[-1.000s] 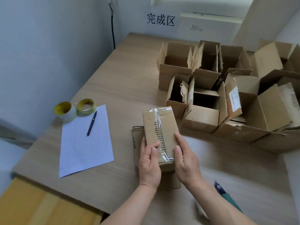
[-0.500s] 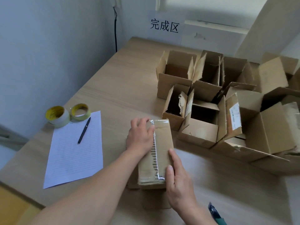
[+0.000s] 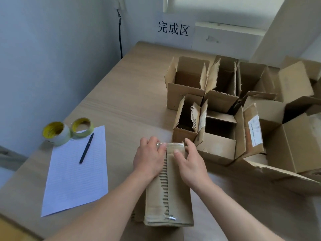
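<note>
We're looking at a packing and dispatch room, no doubt about it: a plain wood-grain counter (image 3: 125, 94) is stretching into a corner of bare pale walls, and a printed sign (image 3: 173, 29) reading 完成区 is hanging at the far end, marking off a finished-goods zone. Open cardboard boxes (image 3: 218, 105) are crowding the right side, one wearing a shipping label (image 3: 254, 133). Two tape rolls (image 3: 56, 133) are sitting at the left beside a lined sheet (image 3: 76, 174) with a pen (image 3: 86, 148) lying on it, and a sealed carton (image 3: 175, 197) is lying at the near edge.
</note>
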`<state>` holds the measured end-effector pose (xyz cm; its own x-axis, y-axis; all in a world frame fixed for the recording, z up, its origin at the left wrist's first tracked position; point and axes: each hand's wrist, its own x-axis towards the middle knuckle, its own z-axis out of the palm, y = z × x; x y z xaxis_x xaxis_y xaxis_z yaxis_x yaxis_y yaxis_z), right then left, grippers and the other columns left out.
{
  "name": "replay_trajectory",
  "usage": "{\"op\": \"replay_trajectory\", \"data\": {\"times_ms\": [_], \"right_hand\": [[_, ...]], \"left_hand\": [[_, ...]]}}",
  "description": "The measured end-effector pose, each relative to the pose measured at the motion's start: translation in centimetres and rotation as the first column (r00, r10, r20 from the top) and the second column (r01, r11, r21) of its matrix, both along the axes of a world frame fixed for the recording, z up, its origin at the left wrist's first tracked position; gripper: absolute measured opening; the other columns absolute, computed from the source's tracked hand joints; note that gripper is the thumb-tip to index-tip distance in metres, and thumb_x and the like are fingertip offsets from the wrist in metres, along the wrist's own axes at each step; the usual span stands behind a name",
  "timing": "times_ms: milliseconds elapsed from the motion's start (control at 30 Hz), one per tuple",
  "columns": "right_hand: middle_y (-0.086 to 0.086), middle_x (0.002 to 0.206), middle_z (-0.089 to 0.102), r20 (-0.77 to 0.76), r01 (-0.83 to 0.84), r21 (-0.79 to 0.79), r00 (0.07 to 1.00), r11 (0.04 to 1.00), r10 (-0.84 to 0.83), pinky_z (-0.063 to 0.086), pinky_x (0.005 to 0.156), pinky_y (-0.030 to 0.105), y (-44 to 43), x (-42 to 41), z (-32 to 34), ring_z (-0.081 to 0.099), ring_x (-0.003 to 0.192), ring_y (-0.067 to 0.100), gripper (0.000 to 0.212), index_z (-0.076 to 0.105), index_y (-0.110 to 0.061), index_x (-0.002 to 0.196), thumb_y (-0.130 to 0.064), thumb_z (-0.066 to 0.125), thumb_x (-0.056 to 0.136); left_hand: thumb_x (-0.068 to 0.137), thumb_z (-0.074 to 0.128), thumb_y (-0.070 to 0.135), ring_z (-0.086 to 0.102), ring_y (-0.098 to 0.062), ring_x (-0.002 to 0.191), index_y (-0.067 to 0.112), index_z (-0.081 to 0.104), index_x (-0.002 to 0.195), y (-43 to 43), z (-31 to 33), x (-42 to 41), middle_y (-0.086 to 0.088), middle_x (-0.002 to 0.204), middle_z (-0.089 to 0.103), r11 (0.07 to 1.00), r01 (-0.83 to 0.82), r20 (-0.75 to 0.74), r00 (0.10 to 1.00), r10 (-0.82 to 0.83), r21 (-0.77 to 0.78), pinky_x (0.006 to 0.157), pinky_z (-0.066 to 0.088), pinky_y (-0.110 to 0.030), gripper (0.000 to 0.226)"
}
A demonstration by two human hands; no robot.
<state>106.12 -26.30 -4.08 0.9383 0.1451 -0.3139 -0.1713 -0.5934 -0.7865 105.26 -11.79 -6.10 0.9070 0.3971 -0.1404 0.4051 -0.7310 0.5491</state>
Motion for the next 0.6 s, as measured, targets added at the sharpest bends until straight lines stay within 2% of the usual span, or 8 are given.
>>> {"op": "replay_trajectory", "data": {"times_ms": [133, 233, 333, 433, 500, 533, 600], "right_hand": [[0.006, 0.107, 0.066, 0.050, -0.027, -0.092, 0.998, 0.995, 0.031, 0.044, 0.084, 0.037, 1.1, 0.9, -0.2, 0.058, 0.103, 0.031, 0.022, 0.048, -0.029, 0.118, -0.039, 0.048, 0.099], [0.007, 0.094, 0.065, 0.084, -0.073, -0.158, 0.993, 0.985, 0.087, 0.045, 0.081, 0.040, 1.6, 2.0, -0.6, 0.057, 0.095, 0.033, 0.019, 0.050, -0.024, 0.101, -0.040, 0.042, 0.100], [0.005, 0.106, 0.067, 0.060, -0.093, -0.156, 0.993, 0.983, 0.103, 0.044, 0.087, 0.039, 1.9, 2.0, -0.9, 0.057, 0.105, 0.032, 0.023, 0.053, -0.029, 0.109, -0.044, 0.038, 0.101], [0.002, 0.129, 0.062, 0.055, -0.076, -0.146, 0.995, 0.986, 0.084, 0.038, 0.094, 0.034, 1.7, 1.9, -0.6, 0.052, 0.122, 0.029, 0.035, 0.049, -0.033, 0.133, -0.044, 0.036, 0.103], [0.003, 0.124, 0.063, 0.050, -0.079, -0.160, 0.995, 0.984, 0.088, 0.038, 0.089, 0.035, 1.6, 1.8, -0.3, 0.053, 0.118, 0.029, 0.032, 0.051, -0.034, 0.128, -0.045, 0.034, 0.102], [0.003, 0.119, 0.064, 0.048, -0.077, -0.162, 0.995, 0.984, 0.086, 0.038, 0.086, 0.035, 1.7, 1.8, -0.3, 0.054, 0.114, 0.030, 0.029, 0.052, -0.033, 0.122, -0.046, 0.034, 0.102], [0.004, 0.118, 0.064, 0.035, -0.069, -0.170, 0.997, 0.983, 0.076, 0.039, 0.086, 0.037, 1.7, 1.9, -0.6, 0.054, 0.114, 0.031, 0.029, 0.052, -0.033, 0.119, -0.045, 0.033, 0.102]], "left_hand": [[0.098, 0.044, 0.048, 0.056, -0.034, 0.101, 0.023, 0.052, 0.109, 0.1, -0.1, 0.2, -0.007, 0.117, 0.048, 1.000, 0.001, 0.009, 1.000, -0.001, -0.012, 0.080, 0.044, -0.038, 0.029], [0.098, 0.044, 0.049, 0.056, -0.036, 0.103, 0.022, 0.053, 0.111, 0.3, -0.2, 0.3, -0.009, 0.117, 0.051, 1.000, -0.010, 0.001, 1.000, 0.010, -0.026, 0.083, 0.044, -0.039, 0.030], [0.097, 0.044, 0.049, 0.054, -0.034, 0.116, 0.025, 0.048, 0.128, 0.4, -0.5, 0.3, -0.010, 0.131, 0.049, 0.993, -0.016, -0.041, 0.999, 0.011, -0.117, 0.093, 0.043, -0.041, 0.040], [0.097, 0.046, 0.052, 0.038, -0.027, 0.139, 0.028, 0.014, 0.155, 0.7, 0.5, -0.3, -0.006, 0.158, 0.022, 0.935, -0.080, -0.029, 0.997, 0.075, -0.347, 0.111, 0.031, -0.040, 0.070], [0.096, 0.049, 0.052, 0.015, -0.016, 0.150, 0.024, 0.002, 0.157, 0.7, 1.1, -3.8, -0.002, 0.164, 0.006, 0.838, -0.118, 0.007, 0.990, 0.144, -0.533, 0.119, 0.016, -0.035, 0.082], [0.094, 0.051, 0.054, 0.007, -0.011, 0.151, 0.023, 0.001, 0.157, 0.0, 1.1, -6.4, 0.001, 0.164, 0.004, 0.811, -0.093, 0.039, 0.989, 0.141, -0.577, 0.122, 0.012, -0.033, 0.086], [0.090, 0.054, 0.058, 0.008, -0.004, 0.150, 0.026, 0.002, 0.157, -2.2, 0.9, -11.6, 0.008, 0.163, 0.009, 0.824, -0.040, 0.058, 0.994, 0.088, -0.566, 0.122, 0.013, -0.029, 0.091]]}}
